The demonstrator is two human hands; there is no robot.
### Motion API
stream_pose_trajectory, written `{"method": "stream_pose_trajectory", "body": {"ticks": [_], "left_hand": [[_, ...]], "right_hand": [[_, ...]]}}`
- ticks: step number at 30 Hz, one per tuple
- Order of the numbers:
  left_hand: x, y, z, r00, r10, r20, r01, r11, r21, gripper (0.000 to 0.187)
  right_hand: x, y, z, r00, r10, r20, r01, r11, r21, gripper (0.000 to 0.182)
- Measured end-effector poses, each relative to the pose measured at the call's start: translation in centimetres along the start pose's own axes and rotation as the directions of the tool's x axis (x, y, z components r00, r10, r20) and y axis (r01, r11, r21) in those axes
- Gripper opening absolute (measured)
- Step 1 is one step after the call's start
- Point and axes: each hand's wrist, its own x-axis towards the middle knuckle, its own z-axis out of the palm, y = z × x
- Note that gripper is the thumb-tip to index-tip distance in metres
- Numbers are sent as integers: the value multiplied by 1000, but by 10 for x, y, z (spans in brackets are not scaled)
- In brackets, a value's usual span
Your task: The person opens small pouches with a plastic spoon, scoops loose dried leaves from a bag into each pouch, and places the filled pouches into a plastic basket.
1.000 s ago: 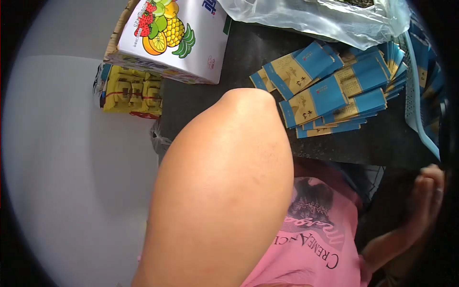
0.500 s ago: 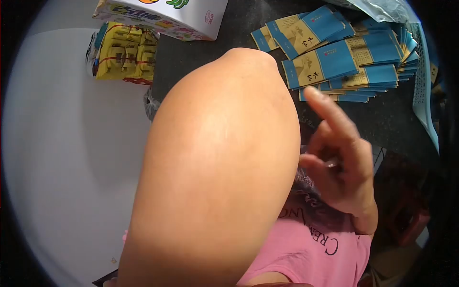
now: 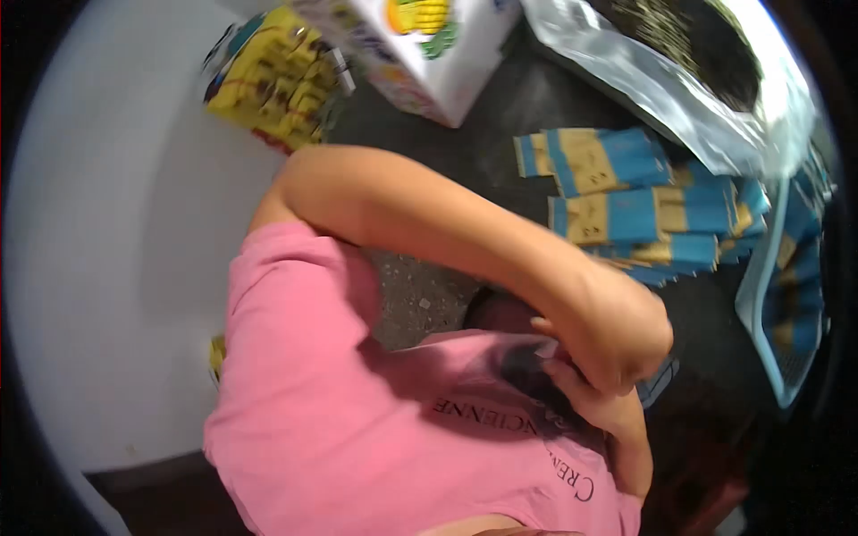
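Pale wall [image 3: 116, 223] takes up the left side, dark table [image 3: 496, 116] the upper middle and right, speckled floor [image 3: 411, 299] showing through the gap under the bent left arm [image 3: 447, 210]. Person wears a pink shirt [image 3: 322, 393], dark lettering across the chest, upside down from this view. Left arm crosses in front of the body toward the right. Left hand [image 3: 626, 335] is bent down, back of hand up, fingers mostly tucked out of sight; cannot tell how wide they are or if anything is in them. Right hand [image 3: 585, 393] comes up from the lower right, partly covered by the left one; they overlap in view, contact unclear. Its grip cannot be told either, some blur.

Blue-and-gold packets [image 3: 608, 214] lie on the table just past the hands, flat, overlapping in rough rows, gold parts mostly toward the left; print too blurred to read. Light blue basket [image 3: 760, 304] stands right of them, more packets of the same colours inside. Clear plastic bag [image 3: 643, 89] at upper right, open, dark leafy stuff [image 3: 657, 36] in it. White box [image 3: 483, 54] with fruit pictures sits at the top, cut off by the frame edge. Yellow packs [image 3: 277, 76] are beside it, near the wall, well apart from both hands.
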Motion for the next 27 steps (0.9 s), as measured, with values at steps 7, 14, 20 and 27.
{"method": "stream_pose_trajectory", "body": {"ticks": [7, 14, 20, 27], "left_hand": [[-21, 22, 31, 941, -166, -296, 301, 811, 501, 27], [-25, 67, 36, 885, -201, -420, 430, 11, 903, 23], [-22, 92, 39, 847, -216, -487, 389, -374, 842, 20], [-17, 103, 41, 826, -219, -519, 349, -523, 777, 16]], "right_hand": [[-24, 43, -7, 855, 516, -57, -425, 758, 495, 43], [-37, 40, -31, 799, 602, -1, -487, 646, 588, 27], [-34, -5, -36, 837, 301, -457, -183, 941, 285, 21], [-5, -72, -18, 599, -520, -609, 111, 807, -580, 20]]}}
